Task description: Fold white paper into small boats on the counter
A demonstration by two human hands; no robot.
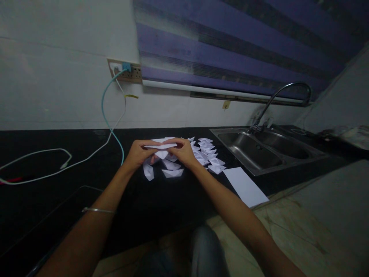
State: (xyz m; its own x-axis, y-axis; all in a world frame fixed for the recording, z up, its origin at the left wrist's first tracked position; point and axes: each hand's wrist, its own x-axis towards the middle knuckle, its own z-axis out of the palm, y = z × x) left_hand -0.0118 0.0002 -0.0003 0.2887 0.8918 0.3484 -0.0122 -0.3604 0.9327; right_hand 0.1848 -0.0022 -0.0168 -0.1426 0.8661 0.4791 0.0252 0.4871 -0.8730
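Observation:
Between both hands, just above the black counter, is a piece of folded white paper (162, 146). My left hand (138, 154) pinches its left end, and my right hand (182, 151) grips the right end with fingers closed. Part of the paper is hidden behind the fingers. Beneath and around the hands lie several folded paper boats (173, 173), one of them close in front. More paper boats (205, 149) are clustered in rows to the right of my right hand. A stack of flat white paper (245, 186) lies farther right, near the counter's front edge.
A double steel sink (252, 152) with a curved faucet (271, 102) is set into the counter (161, 207) at right. White and teal cables (112, 130) run down from the wall socket (125, 72), the white one looping across the left side. A purple striped blind (230, 50) hangs behind.

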